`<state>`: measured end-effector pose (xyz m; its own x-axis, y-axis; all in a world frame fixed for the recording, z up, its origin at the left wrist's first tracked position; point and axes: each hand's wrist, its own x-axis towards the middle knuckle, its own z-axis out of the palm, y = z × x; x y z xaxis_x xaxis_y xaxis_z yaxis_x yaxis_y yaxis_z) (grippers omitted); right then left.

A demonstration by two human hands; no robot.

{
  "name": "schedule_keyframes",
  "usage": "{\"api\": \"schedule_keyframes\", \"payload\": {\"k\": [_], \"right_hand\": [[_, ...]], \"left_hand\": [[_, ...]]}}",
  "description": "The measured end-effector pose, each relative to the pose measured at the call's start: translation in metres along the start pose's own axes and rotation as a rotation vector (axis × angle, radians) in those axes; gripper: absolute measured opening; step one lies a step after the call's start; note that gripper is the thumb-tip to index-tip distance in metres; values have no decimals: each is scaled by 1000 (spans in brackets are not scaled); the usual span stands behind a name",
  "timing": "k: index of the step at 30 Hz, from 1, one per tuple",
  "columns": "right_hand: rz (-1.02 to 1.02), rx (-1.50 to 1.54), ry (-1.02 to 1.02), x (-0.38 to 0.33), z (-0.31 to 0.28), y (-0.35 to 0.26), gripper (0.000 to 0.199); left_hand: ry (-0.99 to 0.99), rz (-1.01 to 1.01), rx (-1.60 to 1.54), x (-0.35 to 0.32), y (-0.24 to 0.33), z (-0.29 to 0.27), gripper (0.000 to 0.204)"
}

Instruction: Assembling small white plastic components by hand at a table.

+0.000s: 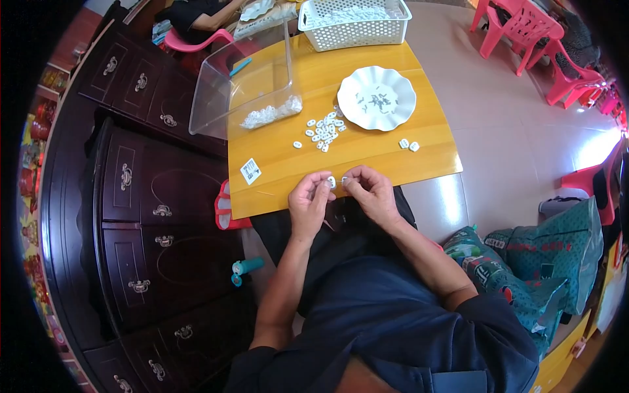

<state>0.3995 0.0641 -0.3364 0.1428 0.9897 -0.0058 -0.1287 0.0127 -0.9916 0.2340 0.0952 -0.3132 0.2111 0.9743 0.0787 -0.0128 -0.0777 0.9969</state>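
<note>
Near the table's front edge, my left hand (310,204) pinches a small white oval plastic piece (331,182) with dark spots between thumb and fingers. Close beside it, my right hand (371,196) is closed in a pinch on a tiny whitish part (344,179), mostly hidden by the fingertips. Beyond my hands lies a loose pile of similar white oval pieces (324,133). Two small white pieces (409,145) sit apart at the right. A white scalloped plate (354,82) holds several small dark slivers, too small to name.
A clear plastic bin (213,92) at the left holds transparent pieces (272,112). A white perforated basket (357,36) stands at the far edge. A printed label (250,171) lies front left. Dark drawers (164,177) flank the table; green bags (544,255) stand right. Another person's arm (219,16) is far left.
</note>
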Motion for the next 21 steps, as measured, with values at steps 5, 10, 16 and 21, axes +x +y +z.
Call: {"api": "schedule_keyframes", "payload": {"k": [5, 10, 16, 21], "right_hand": [[-2, -9, -6, 0, 0, -1, 11], [7, 1, -19, 0, -2, -3, 12], [21, 3, -9, 2, -4, 2, 12], [-4, 22, 61, 2, 0, 5, 13]], "left_hand": [[-7, 39, 61, 1, 0, 0, 20], [-8, 57, 121, 1, 0, 1, 19], [0, 64, 123, 1, -1, 5, 21], [13, 58, 117, 1, -3, 7, 21]]}}
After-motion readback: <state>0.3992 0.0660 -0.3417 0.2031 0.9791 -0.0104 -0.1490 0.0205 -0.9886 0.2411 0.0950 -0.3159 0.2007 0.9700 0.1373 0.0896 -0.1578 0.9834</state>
